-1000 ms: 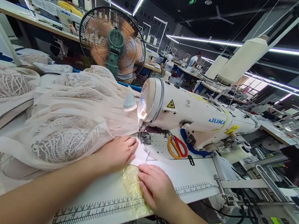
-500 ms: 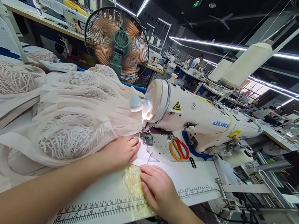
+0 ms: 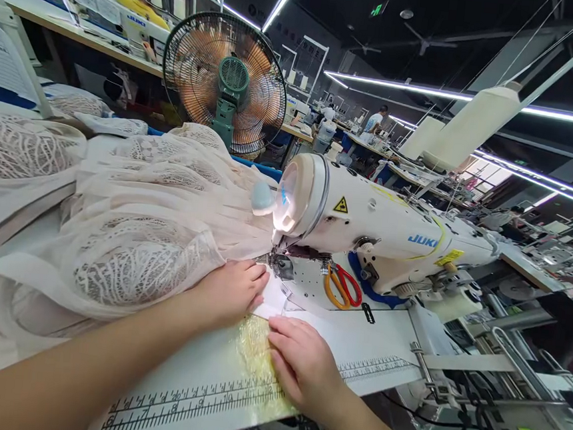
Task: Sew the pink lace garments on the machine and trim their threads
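My left hand (image 3: pixel 232 289) lies palm down on the cream lace garment (image 3: pixel 141 269) and a smooth white fabric piece (image 3: pixel 274 297), its fingers flat and its thumb a little apart. Its fingertips are just in front of the presser foot (image 3: pixel 281 265) of a white sewing machine (image 3: pixel 367 215). At the near edge of the white piece, my right hand (image 3: pixel 306 364) has thumb and fingers closed on the fabric; their undersides are hidden. Yellowish clear tape (image 3: pixel 257 353) covers the table between my hands. The garment runs back under the needle area.
Orange-and-red-handled scissors (image 3: pixel 344 287) lie on the machine bed beside a small black metal part (image 3: pixel 368 313). A printed ruler (image 3: pixel 190 400) runs along the table's front. Behind the garment stands a fan (image 3: pixel 233 76). Thread cones (image 3: pixel 475 128) rise behind the machine; other people work farther off.
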Demonstrator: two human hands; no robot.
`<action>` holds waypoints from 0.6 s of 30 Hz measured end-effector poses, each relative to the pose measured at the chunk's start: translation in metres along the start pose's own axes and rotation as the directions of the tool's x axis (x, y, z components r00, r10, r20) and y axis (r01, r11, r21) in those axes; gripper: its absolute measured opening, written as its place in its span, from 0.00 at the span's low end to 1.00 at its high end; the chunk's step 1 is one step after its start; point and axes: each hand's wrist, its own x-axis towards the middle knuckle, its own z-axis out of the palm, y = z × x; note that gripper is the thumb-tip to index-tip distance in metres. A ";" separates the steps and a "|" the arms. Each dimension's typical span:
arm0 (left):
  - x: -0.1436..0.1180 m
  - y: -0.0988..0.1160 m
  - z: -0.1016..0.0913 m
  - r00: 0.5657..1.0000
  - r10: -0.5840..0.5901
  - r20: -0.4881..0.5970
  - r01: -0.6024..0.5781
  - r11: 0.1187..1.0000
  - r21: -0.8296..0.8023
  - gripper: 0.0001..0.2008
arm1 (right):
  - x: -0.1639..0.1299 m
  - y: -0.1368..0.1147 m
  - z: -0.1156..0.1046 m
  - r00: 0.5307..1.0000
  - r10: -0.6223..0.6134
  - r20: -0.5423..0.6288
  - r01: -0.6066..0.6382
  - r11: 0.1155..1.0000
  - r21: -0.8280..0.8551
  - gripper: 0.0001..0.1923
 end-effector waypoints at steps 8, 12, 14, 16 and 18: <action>0.001 -0.001 -0.002 1.000 0.004 0.014 -0.004 1.000 -0.006 0.17 | -0.001 0.000 0.000 1.000 0.010 0.002 -0.010 1.000 0.011 0.11; 0.003 -0.003 -0.001 1.000 0.005 0.011 -0.005 1.000 -0.004 0.18 | 0.000 0.000 -0.001 0.999 0.016 0.028 -0.016 1.000 0.010 0.11; 0.005 -0.005 0.000 1.000 0.008 0.004 -0.008 1.000 0.000 0.18 | 0.002 0.000 -0.001 0.998 0.024 0.058 -0.025 1.000 0.004 0.12; 0.008 -0.008 0.001 1.000 0.015 -0.001 -0.014 1.000 0.006 0.18 | 0.003 0.000 -0.001 0.994 0.041 0.101 -0.040 0.999 -0.012 0.13; 0.010 -0.011 0.002 1.000 0.019 -0.010 -0.019 1.000 0.015 0.17 | 0.005 0.000 -0.001 0.988 0.058 0.146 -0.054 0.998 -0.036 0.15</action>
